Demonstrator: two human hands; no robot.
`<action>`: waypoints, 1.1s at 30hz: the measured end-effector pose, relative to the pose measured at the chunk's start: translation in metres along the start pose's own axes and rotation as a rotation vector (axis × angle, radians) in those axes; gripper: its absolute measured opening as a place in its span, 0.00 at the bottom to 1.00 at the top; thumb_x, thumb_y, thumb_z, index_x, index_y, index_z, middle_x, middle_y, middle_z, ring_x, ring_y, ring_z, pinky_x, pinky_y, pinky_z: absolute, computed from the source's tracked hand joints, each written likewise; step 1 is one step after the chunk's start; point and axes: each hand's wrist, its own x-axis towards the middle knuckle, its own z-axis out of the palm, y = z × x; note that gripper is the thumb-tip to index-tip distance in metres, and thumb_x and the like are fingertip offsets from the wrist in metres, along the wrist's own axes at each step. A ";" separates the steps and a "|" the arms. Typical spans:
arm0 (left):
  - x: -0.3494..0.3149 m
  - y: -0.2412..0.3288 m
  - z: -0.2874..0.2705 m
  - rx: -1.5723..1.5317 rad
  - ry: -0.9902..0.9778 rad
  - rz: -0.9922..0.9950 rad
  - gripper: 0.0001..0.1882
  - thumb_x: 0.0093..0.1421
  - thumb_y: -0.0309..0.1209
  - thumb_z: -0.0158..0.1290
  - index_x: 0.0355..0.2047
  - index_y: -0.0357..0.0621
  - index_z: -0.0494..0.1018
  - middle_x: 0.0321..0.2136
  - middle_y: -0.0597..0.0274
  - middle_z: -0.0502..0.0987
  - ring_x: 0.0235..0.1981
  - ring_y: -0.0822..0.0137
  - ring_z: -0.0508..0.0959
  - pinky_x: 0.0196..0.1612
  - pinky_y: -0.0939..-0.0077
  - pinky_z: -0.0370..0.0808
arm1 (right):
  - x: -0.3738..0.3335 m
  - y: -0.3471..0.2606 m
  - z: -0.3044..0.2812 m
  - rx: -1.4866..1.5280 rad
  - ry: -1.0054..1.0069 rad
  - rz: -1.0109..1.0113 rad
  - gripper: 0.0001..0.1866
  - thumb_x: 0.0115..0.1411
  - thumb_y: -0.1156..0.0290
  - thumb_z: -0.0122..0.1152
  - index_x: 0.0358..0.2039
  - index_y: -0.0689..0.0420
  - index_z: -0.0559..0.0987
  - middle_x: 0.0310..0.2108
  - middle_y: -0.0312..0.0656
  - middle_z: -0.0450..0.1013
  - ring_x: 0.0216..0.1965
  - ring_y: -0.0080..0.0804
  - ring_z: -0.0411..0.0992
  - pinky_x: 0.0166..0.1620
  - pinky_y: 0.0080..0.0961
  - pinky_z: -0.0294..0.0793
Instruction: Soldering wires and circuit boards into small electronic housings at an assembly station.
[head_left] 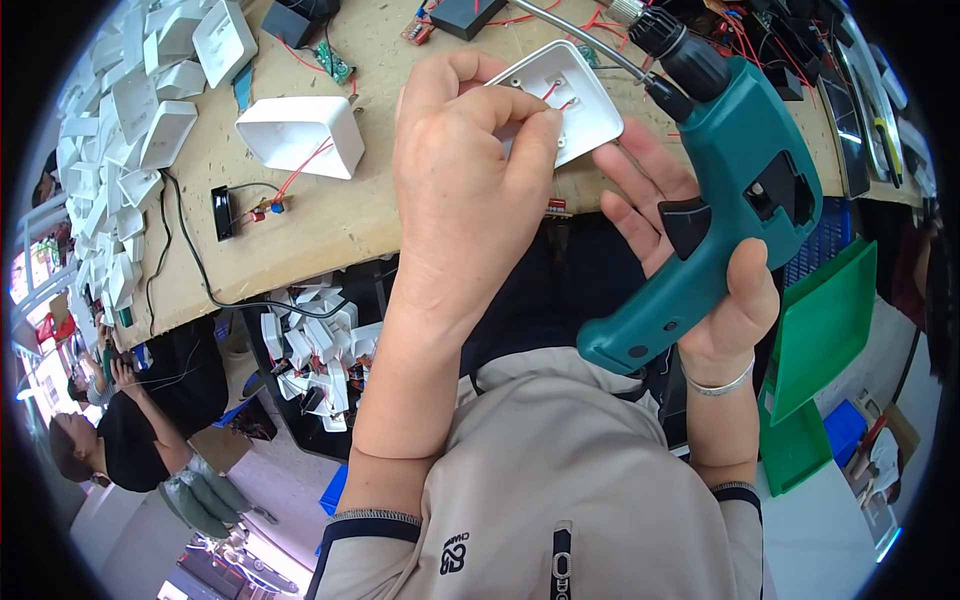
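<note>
My left hand [465,165] reaches over a small white plastic case [590,105], its thumb and index finger pinched together inside it. Whatever lies between those fingertips is hidden. Short red wires [551,91] show inside the case, close to the pinch. My right hand [735,300] holds a teal power screwdriver [735,190] by its grip, thumb on one side and fingers on the other. Two of its fingertips come up to the case's lower right edge. The tool's chuck points toward the far edge of the table, and a metal rod [590,42] runs beside it.
Another white case [305,135] with red wires stands left on the wooden table [370,220], near a small black display module [222,214]. Many white cases [130,110] are heaped far left. Below the table edge are a bin of parts [320,350] and green trays [825,330]. A person [140,430] works at left.
</note>
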 end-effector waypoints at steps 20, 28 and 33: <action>-0.008 -0.010 -0.026 -0.508 0.007 -0.207 0.07 0.47 0.27 0.58 0.25 0.35 0.78 0.32 0.51 0.74 0.37 0.65 0.75 0.34 0.77 0.72 | 0.001 -0.007 0.034 -0.145 -0.089 0.054 0.48 0.50 0.43 0.59 0.63 0.56 0.51 0.62 0.62 0.44 0.63 0.58 0.46 0.61 0.42 0.55; -0.011 -0.017 -0.059 -1.021 0.007 -0.374 0.07 0.49 0.22 0.57 0.28 0.30 0.76 0.33 0.57 0.75 0.34 0.73 0.74 0.33 0.82 0.71 | -0.010 -0.015 0.032 -0.051 -0.101 0.011 0.46 0.53 0.47 0.59 0.63 0.55 0.50 0.63 0.63 0.40 0.64 0.58 0.44 0.59 0.41 0.59; -0.021 -0.028 -0.072 -1.382 0.067 -0.504 0.10 0.53 0.21 0.51 0.36 0.27 0.73 0.26 0.54 0.77 0.25 0.66 0.78 0.31 0.79 0.75 | -0.019 -0.016 0.023 -0.080 0.000 -0.025 0.47 0.49 0.43 0.60 0.63 0.54 0.53 0.62 0.60 0.45 0.62 0.53 0.50 0.56 0.38 0.64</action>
